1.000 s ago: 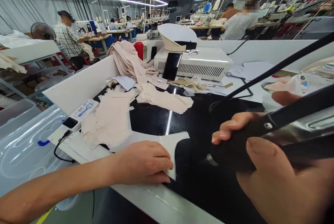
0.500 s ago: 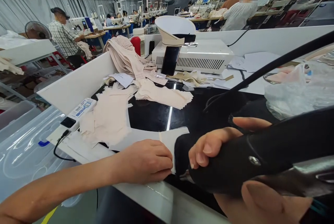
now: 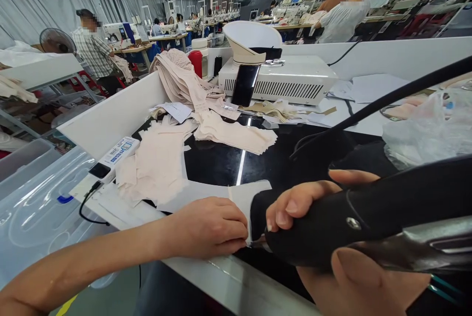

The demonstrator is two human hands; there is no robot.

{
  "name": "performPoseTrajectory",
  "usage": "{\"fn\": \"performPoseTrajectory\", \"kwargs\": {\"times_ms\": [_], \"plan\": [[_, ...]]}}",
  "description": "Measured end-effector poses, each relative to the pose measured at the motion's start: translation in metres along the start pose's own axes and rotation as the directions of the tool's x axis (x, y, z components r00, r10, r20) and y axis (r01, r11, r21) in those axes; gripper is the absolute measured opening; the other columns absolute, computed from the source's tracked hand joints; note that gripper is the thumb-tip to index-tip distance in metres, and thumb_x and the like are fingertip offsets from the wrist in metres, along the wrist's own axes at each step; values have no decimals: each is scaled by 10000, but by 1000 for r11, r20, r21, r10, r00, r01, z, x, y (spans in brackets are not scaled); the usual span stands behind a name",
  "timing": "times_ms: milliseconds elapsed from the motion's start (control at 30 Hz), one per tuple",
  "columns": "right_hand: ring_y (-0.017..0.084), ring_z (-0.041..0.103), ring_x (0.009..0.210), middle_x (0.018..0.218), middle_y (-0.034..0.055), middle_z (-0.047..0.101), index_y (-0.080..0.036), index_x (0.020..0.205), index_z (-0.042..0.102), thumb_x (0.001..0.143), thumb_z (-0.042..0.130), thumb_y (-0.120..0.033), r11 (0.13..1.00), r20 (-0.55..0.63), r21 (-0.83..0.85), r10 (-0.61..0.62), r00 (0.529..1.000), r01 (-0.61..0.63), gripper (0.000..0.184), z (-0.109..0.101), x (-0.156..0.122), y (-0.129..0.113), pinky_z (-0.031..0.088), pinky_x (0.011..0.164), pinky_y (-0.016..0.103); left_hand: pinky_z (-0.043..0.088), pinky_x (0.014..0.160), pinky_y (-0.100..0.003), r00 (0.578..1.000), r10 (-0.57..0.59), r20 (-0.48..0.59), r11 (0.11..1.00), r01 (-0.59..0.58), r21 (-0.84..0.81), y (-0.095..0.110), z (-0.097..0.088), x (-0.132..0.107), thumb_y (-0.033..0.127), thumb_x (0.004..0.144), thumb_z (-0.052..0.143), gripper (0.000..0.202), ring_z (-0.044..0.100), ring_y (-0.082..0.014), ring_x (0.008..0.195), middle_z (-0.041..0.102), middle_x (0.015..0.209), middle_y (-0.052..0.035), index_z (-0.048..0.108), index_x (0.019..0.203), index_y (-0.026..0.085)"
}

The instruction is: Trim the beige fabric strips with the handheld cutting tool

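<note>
My left hand (image 3: pixel 216 227) rests at the table's near edge, its fingers bent and pressed together on the near corner of a pale fabric piece (image 3: pixel 245 195). A seam-like line crosses that piece; its left part runs under a stack of pale pink cut fabric (image 3: pixel 158 154). My right hand (image 3: pixel 295 203) is wrapped round a thick black hand tool (image 3: pixel 313 232) with a metal lever. The tool's narrow metal tip points left, close beside my left fingertips at the fabric's edge. Whether the tip touches the fabric I cannot tell.
A second fabric stack (image 3: pixel 236 134) lies on the glossy black tabletop (image 3: pixel 217 163). Behind it a phone (image 3: pixel 245 85) leans against a white vented box (image 3: pixel 295 80). A black cable (image 3: pixel 379 107) crosses at right, near a plastic bag (image 3: pixel 431 124). A white power bank (image 3: pixel 118 154) sits left.
The black tool in my right hand has come slightly left, so its tip is nearer my left fingertips. My left hand keeps its place on the fabric. The view has shifted a little.
</note>
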State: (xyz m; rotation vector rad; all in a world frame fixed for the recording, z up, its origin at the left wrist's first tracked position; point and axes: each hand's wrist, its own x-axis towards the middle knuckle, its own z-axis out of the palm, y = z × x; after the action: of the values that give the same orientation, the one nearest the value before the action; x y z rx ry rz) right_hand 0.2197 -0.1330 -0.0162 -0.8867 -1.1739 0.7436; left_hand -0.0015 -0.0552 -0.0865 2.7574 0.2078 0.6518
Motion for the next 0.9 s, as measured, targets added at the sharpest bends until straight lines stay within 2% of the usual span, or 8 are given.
{"fn": "performPoseTrajectory", "kwargs": {"times_ms": [133,233,367,433,567,800,900], "plan": [[298,772,682,827,-34,726,-411,1305,679,997,1059,-817,999,7,44,27,1000,-27,636,-4,0,0,716,600,444,712,1160,-361,999,-37,5,999,37,0,-1,-1,0,258,1369,646,298,912,-269,1185,944,1188,-134,891,1249,139],[294,780,701,836,-21,762,-427,1304,757,973,1118,-738,993,20,108,54,998,-56,581,-7,-1,-2,735,648,454,712,1114,-347,998,-66,6,998,66,9,-3,1,1,303,1378,654,315,909,-264,1141,927,1153,-128,882,1222,152],[282,754,714,847,-8,797,-427,1306,861,977,1149,-600,983,-7,181,40,999,-38,470,-7,-3,-1,741,698,466,707,1091,-344,996,-87,-7,996,87,34,-4,4,2,277,1343,731,213,904,-260,1145,917,1225,-131,871,1224,168],[272,735,702,846,-5,810,-419,1303,891,960,1155,-541,976,-24,215,23,999,-17,450,-5,-3,1,729,684,452,698,1126,-338,998,-55,-31,998,57,37,-5,4,3,223,1345,703,204,903,-248,1170,927,1264,-118,865,1231,173],[266,765,715,855,-3,826,-429,1293,925,956,1153,-502,970,-33,241,38,999,-29,414,-1,-3,1,716,668,420,685,1167,-323,998,51,-49,998,-49,31,-7,2,3,112,1353,587,307,913,-233,1213,953,1271,-96,865,1231,159],[275,804,726,865,2,841,-427,1297,927,937,1171,-496,965,-8,255,62,998,-58,441,-4,-2,-1,745,669,430,679,1244,-317,992,115,44,987,-119,103,-11,-8,-4,149,1401,498,393,916,-223,1350,968,1431,-87,891,1406,159],[272,799,713,849,0,838,-425,1284,924,933,1171,-496,966,1,249,66,998,-64,435,-7,-1,-2,747,667,428,668,1280,-293,989,137,57,978,-144,151,-11,-11,-6,153,1405,492,405,915,-210,1374,972,1426,-91,897,1426,154]]}}
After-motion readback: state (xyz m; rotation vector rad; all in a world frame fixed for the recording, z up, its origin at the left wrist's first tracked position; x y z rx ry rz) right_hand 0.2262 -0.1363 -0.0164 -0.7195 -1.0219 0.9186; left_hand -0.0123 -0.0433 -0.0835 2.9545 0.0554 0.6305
